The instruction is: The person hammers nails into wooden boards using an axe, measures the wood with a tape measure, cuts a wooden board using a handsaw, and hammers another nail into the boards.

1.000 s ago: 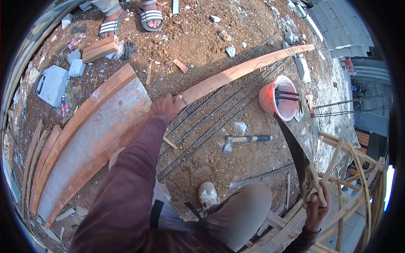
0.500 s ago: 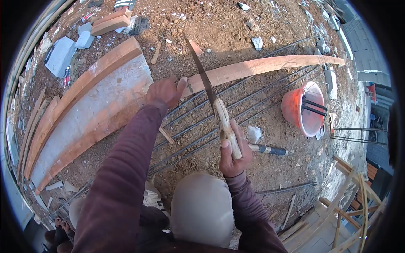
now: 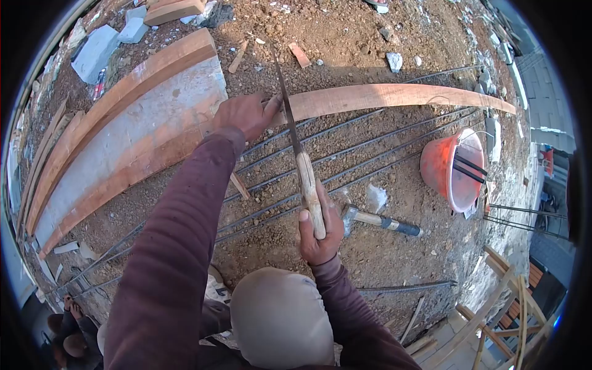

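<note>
My right hand (image 3: 324, 235) is closed round the pale wooden handle of a handsaw (image 3: 291, 123). Its dark blade points away from me and crosses a long wooden plank (image 3: 376, 97) close to my left thumb. My left hand (image 3: 246, 116) grips the plank just left of the blade, its fingertips partly hidden. Left of that hand lies a curved wooden form (image 3: 132, 80) with a greyish panel (image 3: 148, 117) between its sides. A hammer (image 3: 385, 223) rests on the ground to the right of my right hand.
Several steel bars (image 3: 345, 154) run across the dirt under the plank. To the right stands an orange bucket (image 3: 436, 166) with dark rods in it. Pale blocks (image 3: 98, 52) lie at upper left, a timber frame (image 3: 505, 308) at lower right. Another person's hands (image 3: 72, 307) show at lower left.
The saw has shifted left and turned more upright, its blade now against the plank beside my left thumb. My right hand moved left with it, uncovering the hammer's head.
</note>
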`<state>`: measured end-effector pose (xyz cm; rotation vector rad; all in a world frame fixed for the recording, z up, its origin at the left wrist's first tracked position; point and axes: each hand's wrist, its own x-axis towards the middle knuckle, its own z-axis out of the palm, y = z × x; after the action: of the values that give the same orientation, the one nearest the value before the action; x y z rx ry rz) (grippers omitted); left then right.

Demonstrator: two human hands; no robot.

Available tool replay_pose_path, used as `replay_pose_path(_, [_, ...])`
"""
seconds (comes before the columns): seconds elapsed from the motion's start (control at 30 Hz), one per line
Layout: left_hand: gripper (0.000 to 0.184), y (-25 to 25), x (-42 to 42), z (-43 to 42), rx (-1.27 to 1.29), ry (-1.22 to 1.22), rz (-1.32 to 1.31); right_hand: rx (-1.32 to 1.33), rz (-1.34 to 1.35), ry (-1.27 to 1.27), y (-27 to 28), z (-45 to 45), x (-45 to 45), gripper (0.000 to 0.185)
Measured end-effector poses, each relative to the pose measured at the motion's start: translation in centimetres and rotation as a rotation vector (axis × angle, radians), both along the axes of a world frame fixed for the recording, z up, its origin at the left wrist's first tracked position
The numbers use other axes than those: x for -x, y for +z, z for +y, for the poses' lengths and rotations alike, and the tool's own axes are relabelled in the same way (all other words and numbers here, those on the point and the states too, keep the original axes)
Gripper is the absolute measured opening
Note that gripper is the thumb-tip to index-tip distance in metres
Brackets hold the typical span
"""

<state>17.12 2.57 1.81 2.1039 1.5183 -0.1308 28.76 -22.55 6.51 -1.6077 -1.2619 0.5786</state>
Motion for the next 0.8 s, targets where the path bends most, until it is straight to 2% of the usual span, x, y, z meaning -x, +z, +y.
replay_pose_path(0.1, [0.064, -0.4, 0.0, 0.0, -0.026, -0.013, -0.002, 0.097, 0.1, 0.012, -0.2, -1.4, -1.6, 0.053])
replay_pose_path(0.13, [0.064, -0.5, 0.1, 0.0, -0.027, -0.021, -0.005, 0.015, -0.001, 0.026, -0.7, -1.6, -1.9, 0.053])
replay_pose_path(0.23, [0.064, -0.6, 0.2, 0.0, -0.027, -0.048, 0.008, 0.209, 0.137, 0.024, 0.1, -5.0, -1.7, 0.053])
replay_pose_path(0.27, [0.064, -0.6, 0.2, 0.2, -0.028, -0.056, 0.013, 0.109, 0.051, 0.014, 0.2, -6.0, -1.6, 0.052])
replay_pose_path(0.37, [0.063, -0.3, 0.1, 0.0, -0.046, -0.044, 0.031, 0.28, 0.16, 0.009, 2.5, -8.5, -1.5, 0.052])
replay_pose_path(0.47, [0.063, -0.1, 0.0, 0.1, -0.024, -0.039, 0.049, 0.121, 0.132, -0.004, 0.6, -6.3, -1.1, 0.052])
replay_pose_path(0.6, [0.064, -0.2, 0.3, -0.2, -0.037, -0.032, 0.003, 0.066, 0.165, 0.054, -0.1, 4.2, -1.5, 0.051])
replay_pose_path(0.8, [0.063, -0.7, 0.4, 0.4, -0.057, -0.044, 0.011, 0.218, 0.084, 0.06, 3.0, -7.4, -1.6, 0.052])
